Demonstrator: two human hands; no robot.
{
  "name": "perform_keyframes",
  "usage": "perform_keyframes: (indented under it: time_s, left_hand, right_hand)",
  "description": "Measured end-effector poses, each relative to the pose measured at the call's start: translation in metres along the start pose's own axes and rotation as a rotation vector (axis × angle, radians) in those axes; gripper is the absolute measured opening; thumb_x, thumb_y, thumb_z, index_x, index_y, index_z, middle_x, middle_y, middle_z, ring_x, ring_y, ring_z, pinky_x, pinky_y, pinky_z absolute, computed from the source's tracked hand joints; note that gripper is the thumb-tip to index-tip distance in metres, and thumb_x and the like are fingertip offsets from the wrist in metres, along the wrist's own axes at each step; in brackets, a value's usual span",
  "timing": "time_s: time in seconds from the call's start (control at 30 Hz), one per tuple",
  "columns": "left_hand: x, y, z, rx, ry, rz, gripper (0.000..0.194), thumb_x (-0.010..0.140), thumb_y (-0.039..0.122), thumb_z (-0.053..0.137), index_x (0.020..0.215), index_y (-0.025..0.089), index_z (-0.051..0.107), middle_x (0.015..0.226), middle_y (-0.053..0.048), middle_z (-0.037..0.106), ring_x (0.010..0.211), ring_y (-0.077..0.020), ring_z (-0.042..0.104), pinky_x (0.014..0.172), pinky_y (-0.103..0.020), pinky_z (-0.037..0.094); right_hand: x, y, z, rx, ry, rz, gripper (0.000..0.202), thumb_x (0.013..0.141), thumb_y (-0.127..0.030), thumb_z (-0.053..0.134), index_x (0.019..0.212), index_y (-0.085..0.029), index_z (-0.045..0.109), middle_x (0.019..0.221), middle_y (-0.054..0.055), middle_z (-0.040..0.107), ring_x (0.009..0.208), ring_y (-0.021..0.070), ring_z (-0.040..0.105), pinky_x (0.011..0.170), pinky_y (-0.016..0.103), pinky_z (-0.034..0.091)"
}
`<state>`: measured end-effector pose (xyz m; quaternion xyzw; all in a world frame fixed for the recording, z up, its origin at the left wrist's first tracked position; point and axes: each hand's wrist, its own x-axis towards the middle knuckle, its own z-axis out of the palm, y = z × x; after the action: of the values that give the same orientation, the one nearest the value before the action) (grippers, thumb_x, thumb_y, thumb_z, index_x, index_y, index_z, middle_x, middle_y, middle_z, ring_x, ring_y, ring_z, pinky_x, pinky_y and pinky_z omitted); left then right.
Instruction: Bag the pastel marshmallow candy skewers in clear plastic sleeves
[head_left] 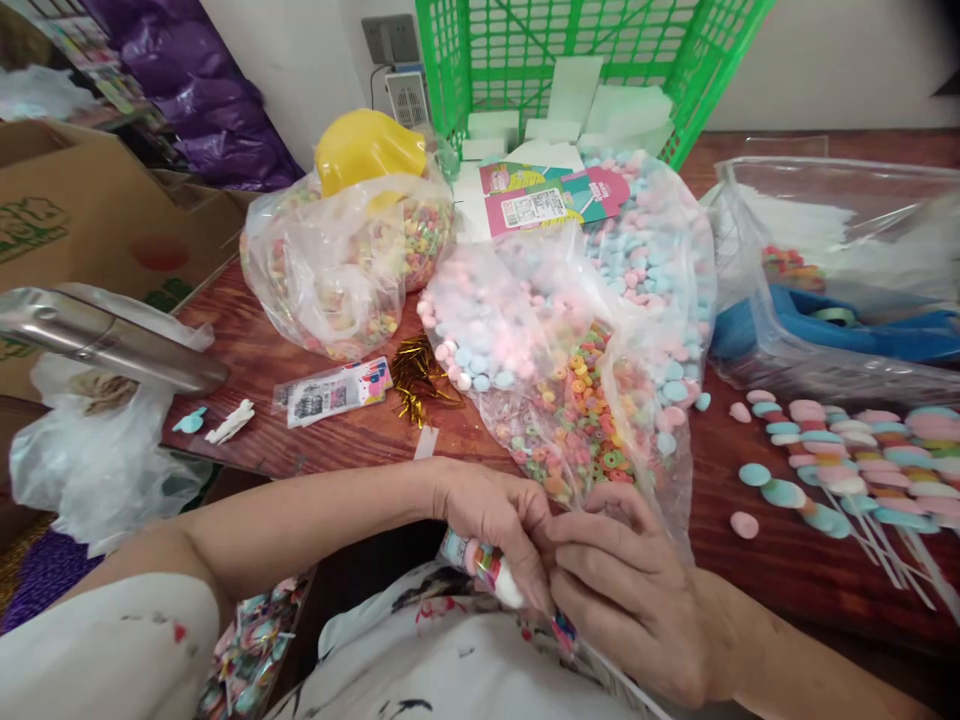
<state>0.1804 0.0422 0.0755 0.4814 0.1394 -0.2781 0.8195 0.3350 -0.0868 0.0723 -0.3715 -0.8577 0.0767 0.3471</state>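
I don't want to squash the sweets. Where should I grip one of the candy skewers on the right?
Probably by its bare white stick, coming from the near side of the table: the sticks point that way, while the threaded sweets fill the far end.

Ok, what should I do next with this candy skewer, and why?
I'd probably steady the candy skewer with your left hand and snug the clear wrapper around the white stick with your right hand: it covers the candies, and both hands meet toward the stick. Whether it's tied is hidden.
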Motion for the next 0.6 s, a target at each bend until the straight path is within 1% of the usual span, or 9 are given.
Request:
perform_keyframes:
  time_s: [0.1, 0.17, 0.2, 0.3, 0.37, 0.43, 0.5, 0.57, 0.6]
  left_hand:
    - [-0.004, 0.012, -0.004, 0.2, -0.008, 0.1, 0.032, 0.059, 0.047, 0.081, 0.062, 0.017, 0.072, 0.056, 0.0, 0.064, 0.052, -0.017, 0.059, 0.048, -0.028, 0.049]
    - [-0.01, 0.027, -0.003, 0.57, 0.043, 0.145, 0.021, 0.067, 0.038, 0.077, 0.065, 0.018, 0.071, 0.057, 0.001, 0.064, 0.055, -0.0187, 0.061, 0.052, -0.028, 0.05]
    - [-0.014, 0.035, -0.001, 0.819, 0.134, 0.156, 0.015, 0.069, 0.033, 0.075, 0.066, 0.019, 0.071, 0.056, 0.0, 0.063, 0.056, -0.0192, 0.06, 0.054, -0.028, 0.049]
    - [-0.022, 0.054, 0.016, 1.496, 0.686, 0.223, 0.004, 0.076, 0.017, 0.065, 0.078, 0.016, 0.069, 0.071, -0.008, 0.066, 0.072, -0.0242, 0.062, 0.068, -0.034, 0.05]
    - [-0.02, 0.057, 0.028, 1.685, 1.023, 0.33, 0.016, 0.081, 0.01, 0.053, 0.091, 0.013, 0.065, 0.09, -0.014, 0.066, 0.089, -0.028, 0.06, 0.08, -0.041, 0.048]
    - [-0.013, 0.053, 0.033, 1.61, 1.111, 0.489, 0.019, 0.083, 0.009, 0.048, 0.093, 0.013, 0.063, 0.1, -0.015, 0.064, 0.096, -0.0274, 0.056, 0.084, -0.043, 0.046]
    - [-0.005, 0.045, 0.026, 1.22, 1.037, 0.684, 0.012, 0.083, 0.017, 0.053, 0.083, 0.014, 0.064, 0.095, -0.012, 0.065, 0.09, -0.0243, 0.057, 0.081, -0.039, 0.046]
    - [-0.003, 0.039, 0.014, 0.75, 0.975, 0.815, 0.019, 0.084, 0.028, 0.055, 0.078, 0.014, 0.066, 0.081, -0.007, 0.065, 0.077, -0.0195, 0.058, 0.074, -0.033, 0.047]
    - [-0.006, 0.036, 0.008, 0.546, 0.965, 0.856, 0.024, 0.085, 0.034, 0.056, 0.079, 0.014, 0.067, 0.076, -0.006, 0.065, 0.07, -0.0175, 0.058, 0.07, -0.032, 0.047]
  right_hand:
    - [0.006, -0.002, -0.005, -0.142, -0.117, -0.179, 0.02, 0.091, -0.012, 0.047, 0.084, -0.021, 0.063, 0.087, 0.005, 0.069, 0.103, 0.0225, 0.059, 0.088, 0.047, 0.038]
    - [0.01, 0.0, -0.004, -0.219, -0.159, -0.13, 0.021, 0.09, -0.011, 0.045, 0.086, -0.021, 0.063, 0.079, 0.005, 0.066, 0.086, 0.0213, 0.059, 0.078, 0.044, 0.039]
    - [0.012, 0.004, -0.003, -0.274, -0.171, -0.098, 0.022, 0.089, -0.011, 0.044, 0.086, -0.021, 0.063, 0.075, 0.005, 0.064, 0.077, 0.0201, 0.057, 0.073, 0.042, 0.038]
    - [0.022, 0.033, -0.004, -0.472, -0.124, -0.009, 0.022, 0.087, -0.009, 0.043, 0.079, -0.02, 0.061, 0.067, 0.005, 0.06, 0.064, 0.0188, 0.049, 0.063, 0.037, 0.034]
    - [0.032, 0.057, -0.012, -0.555, -0.017, 0.088, 0.021, 0.083, -0.009, 0.044, 0.071, -0.019, 0.057, 0.064, 0.007, 0.057, 0.062, 0.0195, 0.047, 0.059, 0.035, 0.031]
    - [0.046, 0.07, -0.023, -0.577, 0.154, 0.263, 0.018, 0.082, -0.014, 0.046, 0.066, -0.02, 0.053, 0.061, 0.006, 0.054, 0.061, 0.0191, 0.046, 0.058, 0.034, 0.031]
    - [0.059, 0.064, -0.027, -0.449, 0.384, 0.422, 0.018, 0.085, -0.018, 0.046, 0.068, -0.019, 0.053, 0.061, 0.004, 0.053, 0.06, 0.0173, 0.046, 0.057, 0.032, 0.032]
    - [0.068, 0.043, -0.02, -0.096, 0.531, 0.54, 0.018, 0.087, -0.019, 0.045, 0.073, -0.019, 0.055, 0.061, 0.0, 0.051, 0.057, 0.0137, 0.045, 0.055, 0.028, 0.032]
    - [0.07, 0.031, -0.012, 0.161, 0.51, 0.618, 0.018, 0.088, -0.02, 0.045, 0.073, -0.019, 0.055, 0.06, -0.002, 0.05, 0.055, 0.012, 0.044, 0.053, 0.025, 0.032]
